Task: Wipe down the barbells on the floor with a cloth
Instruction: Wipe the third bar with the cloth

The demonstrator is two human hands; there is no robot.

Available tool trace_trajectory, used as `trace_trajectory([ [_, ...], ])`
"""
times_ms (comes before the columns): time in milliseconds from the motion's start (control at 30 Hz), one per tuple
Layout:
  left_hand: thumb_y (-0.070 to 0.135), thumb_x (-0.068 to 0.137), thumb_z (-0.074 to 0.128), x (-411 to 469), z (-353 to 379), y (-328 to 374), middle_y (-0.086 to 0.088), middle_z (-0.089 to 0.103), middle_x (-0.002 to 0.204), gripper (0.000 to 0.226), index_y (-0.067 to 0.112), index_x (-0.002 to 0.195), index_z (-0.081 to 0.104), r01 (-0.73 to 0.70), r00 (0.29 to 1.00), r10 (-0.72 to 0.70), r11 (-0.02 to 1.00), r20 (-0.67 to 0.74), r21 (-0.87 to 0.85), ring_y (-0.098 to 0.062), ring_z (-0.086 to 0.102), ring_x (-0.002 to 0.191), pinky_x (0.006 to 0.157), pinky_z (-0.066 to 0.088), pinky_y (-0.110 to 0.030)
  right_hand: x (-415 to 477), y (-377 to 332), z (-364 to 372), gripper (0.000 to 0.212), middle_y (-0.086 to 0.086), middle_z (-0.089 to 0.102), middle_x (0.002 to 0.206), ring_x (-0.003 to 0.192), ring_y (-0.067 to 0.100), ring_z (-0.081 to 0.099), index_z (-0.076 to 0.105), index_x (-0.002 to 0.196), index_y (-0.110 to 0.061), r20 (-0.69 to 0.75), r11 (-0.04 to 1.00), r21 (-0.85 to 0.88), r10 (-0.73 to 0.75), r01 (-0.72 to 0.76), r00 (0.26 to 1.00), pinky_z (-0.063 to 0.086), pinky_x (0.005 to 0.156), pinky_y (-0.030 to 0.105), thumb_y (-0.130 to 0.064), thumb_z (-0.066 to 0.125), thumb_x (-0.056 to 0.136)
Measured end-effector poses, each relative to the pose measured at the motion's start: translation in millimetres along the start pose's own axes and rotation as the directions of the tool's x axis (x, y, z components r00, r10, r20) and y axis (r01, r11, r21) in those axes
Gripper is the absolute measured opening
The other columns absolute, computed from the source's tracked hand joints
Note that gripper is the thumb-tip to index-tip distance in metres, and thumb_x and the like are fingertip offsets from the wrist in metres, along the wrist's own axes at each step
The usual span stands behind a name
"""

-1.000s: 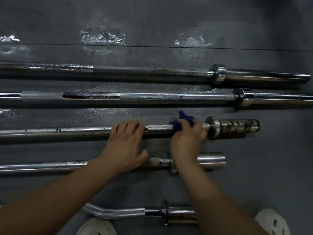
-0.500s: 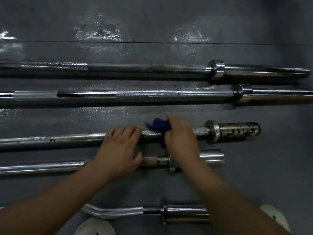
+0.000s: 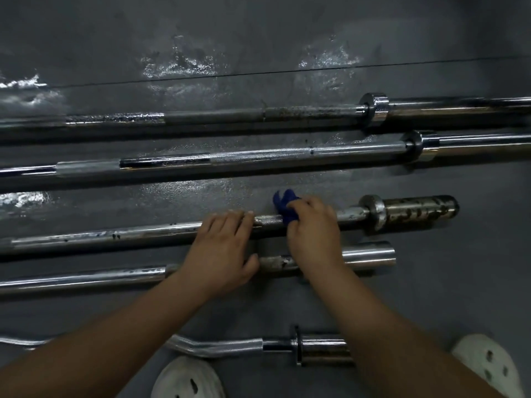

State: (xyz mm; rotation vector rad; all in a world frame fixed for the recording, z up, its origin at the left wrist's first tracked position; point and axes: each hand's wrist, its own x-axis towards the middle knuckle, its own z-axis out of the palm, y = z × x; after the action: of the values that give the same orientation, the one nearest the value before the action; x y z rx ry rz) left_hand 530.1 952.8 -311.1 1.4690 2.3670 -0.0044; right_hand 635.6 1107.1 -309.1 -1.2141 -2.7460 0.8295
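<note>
Several steel barbells lie side by side on the grey floor. The third barbell (image 3: 129,234) has a spotted shaft and a rusty right sleeve (image 3: 416,209). My right hand (image 3: 313,234) grips a dark blue cloth (image 3: 284,206) wrapped on this bar's knurled part, left of the collar. My left hand (image 3: 221,251) rests on the same bar just left of the cloth, fingers curled over the shaft and thumb near the fourth barbell (image 3: 367,255).
Two longer barbells (image 3: 258,113) (image 3: 287,153) lie farther away. A curl bar (image 3: 230,347) lies close to me, between my white perforated shoes (image 3: 186,380) (image 3: 488,366). The floor (image 3: 258,38) shows wet, shiny patches and a seam line.
My right hand slid the cloth left along the bar away from the collar, then slightly back right. My left hand stayed on the shaft.
</note>
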Motion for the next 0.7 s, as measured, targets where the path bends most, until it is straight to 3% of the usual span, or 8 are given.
trace_trajectory([
  [67, 0.054, 0.079, 0.040, -3, -5, 1, -0.017, 0.053, 0.139, 0.079, 0.006, 0.142, 0.048, -0.013, 1.000, 0.013, 1.000, 0.003, 0.003, -0.035, 0.051, 0.125, 0.108, 0.037, -0.048, 1, -18, -6, 0.032, 0.003, 0.062, 0.110, 0.101, 0.023, 0.056, 0.068, 0.112, -0.017, 0.088, 0.977, 0.215, -0.002, -0.017, 0.996, 0.042, 0.086, 0.029, -0.005, 0.056, 0.085],
  [133, 0.053, 0.081, 0.038, -8, -16, 0, -0.018, 0.048, 0.146, 0.080, 0.005, 0.144, 0.045, -0.022, 0.999, 0.022, 1.000, -0.024, 0.013, -0.036, 0.046, 0.132, 0.112, 0.036, -0.051, 1, -30, -25, 0.030, -0.003, 0.059, 0.107, 0.097, 0.015, 0.056, 0.065, 0.112, -0.020, 0.059, 0.921, 0.386, 0.023, -0.044, 0.998, 0.047, 0.086, 0.029, -0.005, 0.054, 0.089],
  [200, 0.053, 0.083, 0.036, -15, -31, -1, -0.017, 0.043, 0.151, 0.080, 0.006, 0.147, 0.041, -0.011, 0.997, 0.013, 1.000, -0.077, 0.028, -0.036, 0.040, 0.139, 0.114, 0.032, -0.052, -6, -34, -44, 0.035, -0.007, 0.052, 0.114, 0.098, 0.009, 0.053, 0.059, 0.121, -0.024, -0.045, 0.898, 0.436, 0.084, -0.056, 0.995, 0.047, 0.087, 0.027, -0.006, 0.051, 0.092],
  [333, 0.055, 0.085, 0.030, -37, -68, -2, -0.015, 0.034, 0.158, 0.082, 0.007, 0.151, 0.035, -0.025, 0.990, 0.035, 0.997, -0.138, 0.074, -0.033, 0.031, 0.145, 0.118, 0.026, -0.049, -34, -46, -72, 0.050, -0.003, 0.044, 0.130, 0.110, 0.013, 0.050, 0.047, 0.138, -0.028, -0.093, 0.856, 0.510, 0.157, -0.088, 0.983, 0.047, 0.097, 0.032, -0.005, 0.050, 0.093],
  [433, 0.057, 0.083, 0.021, -65, -98, -7, -0.011, 0.022, 0.163, 0.086, 0.011, 0.155, 0.026, -0.035, 0.989, 0.050, 0.994, -0.139, 0.106, -0.029, 0.019, 0.150, 0.121, 0.017, -0.046, -62, -64, -90, 0.054, -0.002, 0.040, 0.132, 0.114, 0.017, 0.050, 0.045, 0.140, -0.030, -0.136, 0.807, 0.587, 0.188, -0.074, 0.973, 0.047, 0.102, 0.039, -0.004, 0.051, 0.092],
  [533, 0.056, 0.083, 0.025, -105, -128, -19, -0.012, 0.029, 0.160, 0.084, 0.009, 0.153, 0.033, -0.047, 0.981, 0.074, 0.987, -0.179, 0.152, -0.030, 0.027, 0.147, 0.119, 0.022, -0.048, -95, -91, -111, 0.053, -0.004, 0.038, 0.129, 0.114, 0.018, 0.050, 0.047, 0.138, -0.030, -0.172, 0.765, 0.643, 0.203, -0.046, 0.964, 0.047, 0.105, 0.044, -0.003, 0.049, 0.093],
  [700, 0.058, 0.080, 0.020, -183, -167, -37, -0.008, 0.020, 0.164, 0.088, 0.014, 0.157, 0.023, -0.068, 0.970, 0.111, 0.978, -0.216, 0.198, -0.027, 0.018, 0.151, 0.121, 0.015, -0.044, -155, -146, -142, 0.052, 0.001, 0.039, 0.131, 0.111, 0.019, 0.051, 0.051, 0.136, -0.029, -0.275, 0.787, 0.617, 0.197, 0.015, 0.941, 0.046, 0.103, 0.038, -0.001, 0.046, 0.091],
])
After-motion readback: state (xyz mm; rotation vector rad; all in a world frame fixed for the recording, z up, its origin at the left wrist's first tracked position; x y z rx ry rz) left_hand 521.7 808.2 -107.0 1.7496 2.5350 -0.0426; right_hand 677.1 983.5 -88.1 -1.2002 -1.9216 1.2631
